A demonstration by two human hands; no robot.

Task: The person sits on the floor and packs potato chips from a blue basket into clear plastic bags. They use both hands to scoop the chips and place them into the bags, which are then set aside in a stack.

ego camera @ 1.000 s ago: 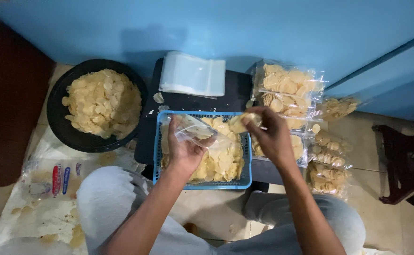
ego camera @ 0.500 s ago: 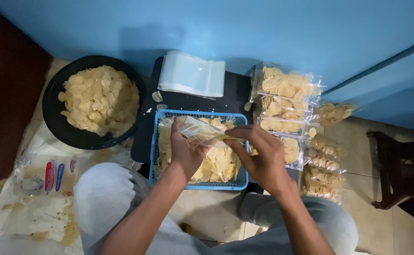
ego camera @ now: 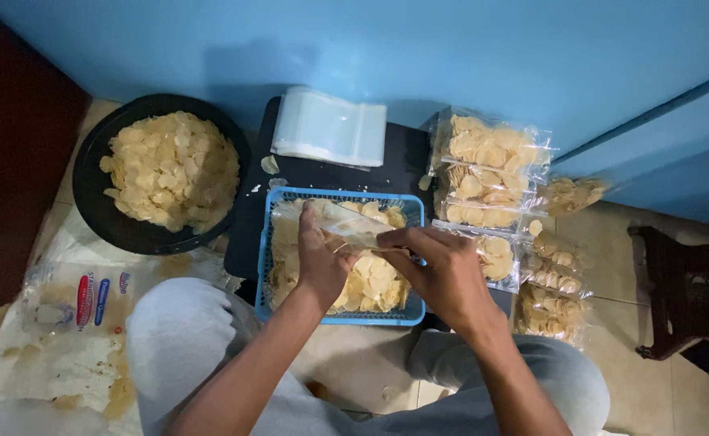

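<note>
Partly hidden clear bag (ego camera: 346,224) between fingers (ego camera: 387,242)

I sit facing a blue painted wall (ego camera: 467,48); a raised blue panel with a slanted edge (ego camera: 677,153) runs along its right side. The floor is pale tile (ego camera: 613,242), with grout lines visible. A dark brown surface (ego camera: 7,161) stands to my left. A dark wooden stool (ego camera: 685,282) stands to my right. The light is dim and uneven.
</note>
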